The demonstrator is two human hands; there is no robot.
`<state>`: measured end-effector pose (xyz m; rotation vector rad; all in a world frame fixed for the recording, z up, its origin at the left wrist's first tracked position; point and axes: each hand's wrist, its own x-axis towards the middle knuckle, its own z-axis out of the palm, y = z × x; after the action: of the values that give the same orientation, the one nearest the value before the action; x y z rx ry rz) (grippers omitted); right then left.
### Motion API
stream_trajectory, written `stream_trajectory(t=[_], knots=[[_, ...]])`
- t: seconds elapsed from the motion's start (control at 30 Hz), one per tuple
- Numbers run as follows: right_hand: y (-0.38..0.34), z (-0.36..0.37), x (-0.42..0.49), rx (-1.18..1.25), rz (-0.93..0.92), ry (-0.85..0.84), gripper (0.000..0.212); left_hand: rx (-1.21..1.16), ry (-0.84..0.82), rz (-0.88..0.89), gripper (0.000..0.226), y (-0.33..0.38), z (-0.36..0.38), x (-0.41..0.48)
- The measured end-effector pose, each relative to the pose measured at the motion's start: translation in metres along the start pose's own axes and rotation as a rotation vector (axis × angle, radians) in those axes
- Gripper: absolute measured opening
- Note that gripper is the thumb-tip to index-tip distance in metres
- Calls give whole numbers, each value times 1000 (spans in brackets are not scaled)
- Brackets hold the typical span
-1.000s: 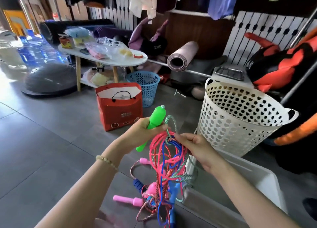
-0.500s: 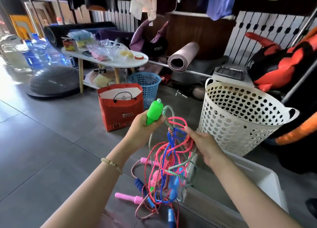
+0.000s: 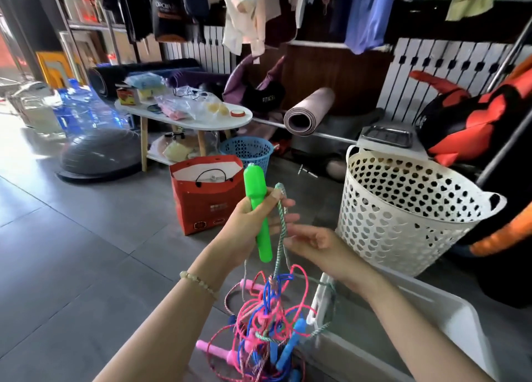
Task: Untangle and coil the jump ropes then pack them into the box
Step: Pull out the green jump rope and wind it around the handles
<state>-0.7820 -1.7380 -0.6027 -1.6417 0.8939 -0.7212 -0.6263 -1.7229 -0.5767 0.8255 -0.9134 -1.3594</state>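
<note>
One green handle [image 3: 257, 214], two pink handles and at least one blue handle show among tangled ropes [image 3: 267, 321] hanging beside the white box [image 3: 449, 321]. The left hand [image 3: 250, 226] grips the green handle upright; the right hand [image 3: 316, 245], half-open, touches its braided cord [image 3: 279, 237].

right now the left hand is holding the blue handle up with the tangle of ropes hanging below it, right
Not quite: the head view shows the left hand holding up a green handle, not a blue one. The blue handle sits low in the tangle of ropes, which does hang below, by the braided cord.
</note>
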Motion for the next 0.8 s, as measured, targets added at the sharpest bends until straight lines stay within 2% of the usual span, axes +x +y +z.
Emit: stream_trajectory(t=[0.07,0.13,0.23,0.33,0.4,0.47,0.53,0.63,0.73,0.8], knots=[[5,10,0,-23,0,-114,23,-3,25,-3,13,1,1,2],[6,15,-1,-12,9,-119,13,-24,60,3,12,2,-4,6],[1,10,3,152,-5,120,10,34,24,-1,16,-4,-20,9],[-8,-3,8,343,-86,367,11,412,-194,-135,19,-32,-36,2],[-14,-7,11,408,-106,428,12,706,-339,-132,8,-50,-38,-4],[-15,-8,13,438,-104,467,12,785,-368,-91,9,-56,-34,-5],[-14,-10,12,516,-93,463,13,711,-283,-73,10,-52,-29,-4],[-5,-10,10,537,-14,312,33,409,-87,-12,4,-34,-21,-2],[5,-1,3,325,68,71,35,127,49,31,5,-16,-14,1],[11,9,1,199,46,6,25,18,90,44,6,-7,-14,3]])
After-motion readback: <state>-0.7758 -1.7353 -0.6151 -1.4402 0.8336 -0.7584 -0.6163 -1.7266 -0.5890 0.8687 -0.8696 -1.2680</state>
